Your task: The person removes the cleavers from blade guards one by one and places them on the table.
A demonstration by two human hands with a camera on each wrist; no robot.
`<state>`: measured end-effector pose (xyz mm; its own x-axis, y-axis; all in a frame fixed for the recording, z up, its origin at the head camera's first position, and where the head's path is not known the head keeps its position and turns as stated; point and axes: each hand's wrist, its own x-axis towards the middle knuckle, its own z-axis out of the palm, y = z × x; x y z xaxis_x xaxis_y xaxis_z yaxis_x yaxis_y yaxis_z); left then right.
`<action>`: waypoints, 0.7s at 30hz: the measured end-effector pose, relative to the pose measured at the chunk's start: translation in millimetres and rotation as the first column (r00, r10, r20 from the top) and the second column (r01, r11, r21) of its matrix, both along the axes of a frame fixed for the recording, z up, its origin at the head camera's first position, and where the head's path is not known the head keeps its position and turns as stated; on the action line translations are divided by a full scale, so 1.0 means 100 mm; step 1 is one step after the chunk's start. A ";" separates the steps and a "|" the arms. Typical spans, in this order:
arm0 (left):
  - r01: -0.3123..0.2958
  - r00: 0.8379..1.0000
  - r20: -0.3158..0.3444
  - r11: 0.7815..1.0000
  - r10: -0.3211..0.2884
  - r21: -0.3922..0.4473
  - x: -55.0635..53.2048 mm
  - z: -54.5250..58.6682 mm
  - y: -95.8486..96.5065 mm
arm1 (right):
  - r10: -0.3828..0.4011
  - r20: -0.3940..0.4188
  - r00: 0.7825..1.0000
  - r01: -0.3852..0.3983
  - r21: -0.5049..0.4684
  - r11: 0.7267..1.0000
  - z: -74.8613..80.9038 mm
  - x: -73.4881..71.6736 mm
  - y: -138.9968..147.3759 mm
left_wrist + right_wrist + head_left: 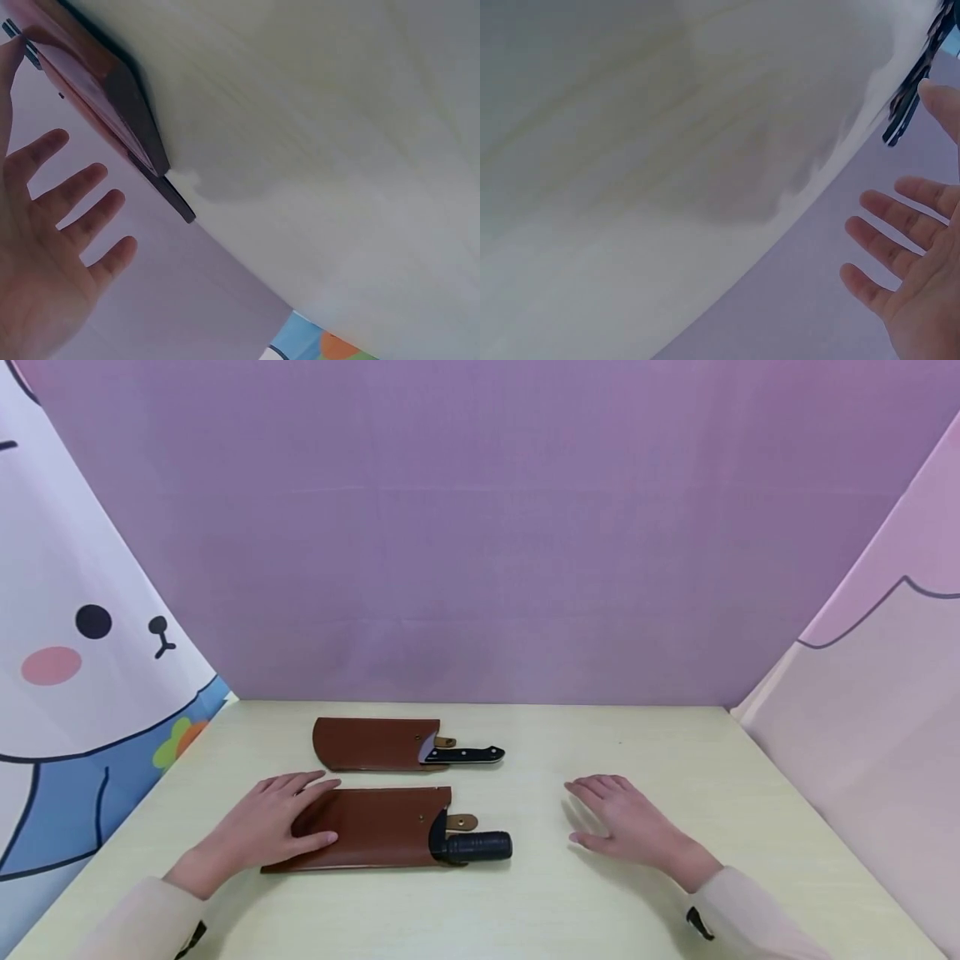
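Observation:
Two brown leather sheaths lie flat on the table, one behind the other. The near sheath (pixel 382 831) has a thick black ribbed handle (pixel 480 846) sticking out at its right end, beside a snap strap (pixel 462 822). From the far sheath (pixel 371 745) comes a slimmer black riveted knife handle (pixel 472 755). My left hand (pixel 258 827), fingers extended, is over the left end of the near sheath; the left wrist view shows its palm (pixel 45 262) facing the sheath's edge. My right hand (pixel 630 827) hovers over the table right of the handles, fingers spread and holding nothing.
The pale wood-grain table (pixel 540 910) ends at a purple backdrop (pixel 480 543). A cartoon-printed cloth (pixel 90 710) stands along the left side, and a pink and cream one (pixel 862 710) along the right.

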<state>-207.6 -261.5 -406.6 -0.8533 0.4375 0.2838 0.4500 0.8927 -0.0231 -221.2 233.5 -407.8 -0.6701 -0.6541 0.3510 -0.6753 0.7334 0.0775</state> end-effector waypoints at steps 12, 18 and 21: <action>0.044 0.995 0.086 0.999 -0.047 0.029 0.02 0.04 0.16 | 0.087 0.003 0.996 -0.087 0.024 0.996 0.04 0.06 -0.26; 0.038 0.985 0.168 0.999 -0.043 0.033 0.01 0.05 0.25 | 0.136 0.011 0.991 -0.137 0.041 0.990 0.05 0.08 -0.40; 0.049 0.981 0.184 0.998 -0.054 0.034 0.01 0.05 0.28 | 0.157 0.027 0.987 -0.158 0.050 0.986 0.06 0.10 -0.47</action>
<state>-207.0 -233.0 -402.1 -0.8687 0.4763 0.1363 0.4897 0.8672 0.0904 -211.7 186.6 -401.8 -0.5647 -0.7689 0.2996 -0.7840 0.6133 0.0962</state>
